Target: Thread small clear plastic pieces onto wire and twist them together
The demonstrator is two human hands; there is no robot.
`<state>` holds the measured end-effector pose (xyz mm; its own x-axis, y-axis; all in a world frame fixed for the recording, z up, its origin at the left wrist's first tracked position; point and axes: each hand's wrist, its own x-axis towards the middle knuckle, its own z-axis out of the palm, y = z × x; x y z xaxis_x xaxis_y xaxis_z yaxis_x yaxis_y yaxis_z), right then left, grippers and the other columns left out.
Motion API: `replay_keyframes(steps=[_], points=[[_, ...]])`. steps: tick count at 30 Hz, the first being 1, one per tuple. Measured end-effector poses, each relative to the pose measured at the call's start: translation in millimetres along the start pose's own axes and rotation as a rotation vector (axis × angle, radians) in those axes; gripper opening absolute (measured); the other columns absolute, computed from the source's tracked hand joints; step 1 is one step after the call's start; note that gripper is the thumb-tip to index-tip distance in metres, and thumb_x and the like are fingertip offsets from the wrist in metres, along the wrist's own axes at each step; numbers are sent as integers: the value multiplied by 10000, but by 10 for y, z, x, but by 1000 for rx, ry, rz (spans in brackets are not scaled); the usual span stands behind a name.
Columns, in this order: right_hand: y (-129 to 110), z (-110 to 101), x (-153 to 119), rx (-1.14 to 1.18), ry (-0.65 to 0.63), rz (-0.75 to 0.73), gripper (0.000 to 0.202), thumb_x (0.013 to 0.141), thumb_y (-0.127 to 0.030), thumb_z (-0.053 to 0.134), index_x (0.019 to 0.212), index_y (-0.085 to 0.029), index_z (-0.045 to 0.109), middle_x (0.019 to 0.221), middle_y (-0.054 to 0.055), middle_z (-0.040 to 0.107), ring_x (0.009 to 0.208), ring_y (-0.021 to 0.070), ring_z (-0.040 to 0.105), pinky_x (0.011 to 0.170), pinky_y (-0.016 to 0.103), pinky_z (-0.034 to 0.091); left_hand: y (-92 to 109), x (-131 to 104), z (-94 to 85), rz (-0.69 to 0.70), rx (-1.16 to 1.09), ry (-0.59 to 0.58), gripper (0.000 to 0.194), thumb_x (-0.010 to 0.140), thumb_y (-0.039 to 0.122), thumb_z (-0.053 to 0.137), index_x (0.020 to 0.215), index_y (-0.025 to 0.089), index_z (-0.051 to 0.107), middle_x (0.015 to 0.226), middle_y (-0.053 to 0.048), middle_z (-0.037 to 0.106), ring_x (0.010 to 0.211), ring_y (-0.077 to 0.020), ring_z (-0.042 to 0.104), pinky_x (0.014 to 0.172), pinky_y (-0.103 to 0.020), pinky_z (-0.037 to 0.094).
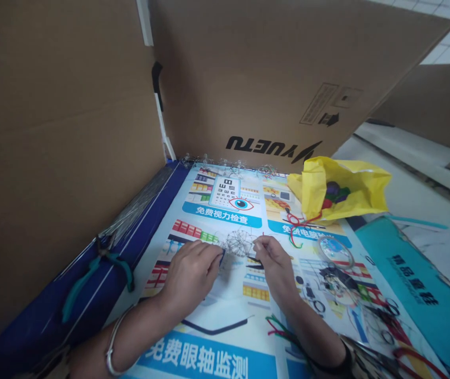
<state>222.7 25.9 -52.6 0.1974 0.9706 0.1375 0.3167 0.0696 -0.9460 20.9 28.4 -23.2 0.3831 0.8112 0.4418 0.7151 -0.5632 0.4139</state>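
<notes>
A round, web-like piece of thin silvery wire (pixel 241 242) is between my hands, over the printed sheet. My left hand (pixel 193 273) is closed at its left edge, thumb and fingers pinched together, with a small dark blue bit showing at the fingertips. At the right edge my right hand (pixel 275 266) pinches the wire between thumb and forefinger. A dark pointed thing (pixel 255 263) shows beside the right fingers; I cannot tell whether it is a tool or part of the print. The exact grip points are too fine to make out.
Teal-handled pliers (pixel 100 263) lie left by long straight wires (pixel 130 208). Cardboard panels (pixel 256 79) stand behind and left. A yellow bag (pixel 361 184) holds dark and red balls. Right are a clear round roll (pixel 334 251), a teal packet (pixel 426 295) and scissors (pixel 391 308).
</notes>
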Motion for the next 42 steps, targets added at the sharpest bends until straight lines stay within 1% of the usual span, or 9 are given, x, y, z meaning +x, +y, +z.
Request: replay_keyframes(steps=[5, 8, 11, 16, 20, 25, 31, 37, 42], points=[[-44, 9, -20, 78, -79, -96, 95, 868, -303, 489, 832, -220, 519, 739, -23, 478, 660, 123, 428, 616, 246, 355, -2, -6, -31, -16, -4, -13, 118, 847, 184, 484, 847, 199, 602, 776, -18, 651, 751, -187, 593, 686, -324, 446], [-109, 7, -43, 70, -132, -157, 106, 882, -279, 471, 806, -217, 513, 729, -21, 465, 661, 123, 426, 613, 248, 351, -4, -4, -45, -31, 1, -24, 116, 846, 189, 490, 862, 201, 605, 781, -19, 658, 748, -186, 604, 686, -320, 455], [-150, 3, -67, 55, -159, -202, 114, 888, -255, 460, 796, -215, 516, 735, -17, 469, 674, 126, 433, 621, 251, 355, 1, -1, -51, -46, 6, -31, 116, 849, 198, 491, 875, 211, 604, 793, -12, 667, 739, -187, 613, 679, -322, 465], [-151, -1, -93, 52, -157, -218, 96, 887, -246, 461, 817, -220, 521, 751, -12, 477, 686, 130, 447, 614, 252, 363, 5, -8, -42, -63, -2, -37, 122, 852, 229, 502, 924, 217, 599, 849, -13, 685, 763, -205, 625, 680, -345, 485], [-156, -1, -98, 33, -151, -231, 87, 885, -238, 466, 824, -218, 524, 747, -11, 480, 673, 128, 449, 606, 249, 369, 0, -12, -39, -76, -54, -42, 155, 855, 229, 499, 971, 210, 601, 893, -26, 687, 802, -205, 627, 715, -349, 499], [-176, 0, -98, -3, -148, -255, 95, 883, -223, 468, 807, -212, 523, 757, -2, 502, 682, 131, 469, 625, 256, 379, -3, 10, -42, -109, -127, -101, 176, 866, 235, 482, 985, 211, 610, 914, -29, 680, 826, -195, 623, 725, -334, 504], [-190, 4, -110, -9, -153, -262, 104, 880, -213, 468, 791, -207, 523, 750, 0, 516, 669, 129, 471, 618, 256, 379, -13, 7, -33, -149, -121, -143, 171, 854, 258, 509, 980, 220, 617, 932, -22, 680, 847, -201, 622, 743, -340, 497], [-190, 13, -112, -12, -156, -268, 102, 875, -208, 474, 785, -204, 523, 742, -2, 520, 664, 126, 474, 614, 251, 384, -11, 18, -21, -158, -114, -141, 144, 842, 233, 519, 942, 223, 622, 919, -13, 684, 839, -192, 622, 741, -324, 491], [-197, 18, -119, -22, -157, -290, 90, 868, -203, 481, 794, -205, 533, 744, 0, 527, 666, 127, 488, 610, 249, 394, -20, 20, -13, -149, -105, -111, 146, 816, 213, 547, 941, 229, 623, 906, -6, 693, 815, -187, 636, 716, -310, 495]])
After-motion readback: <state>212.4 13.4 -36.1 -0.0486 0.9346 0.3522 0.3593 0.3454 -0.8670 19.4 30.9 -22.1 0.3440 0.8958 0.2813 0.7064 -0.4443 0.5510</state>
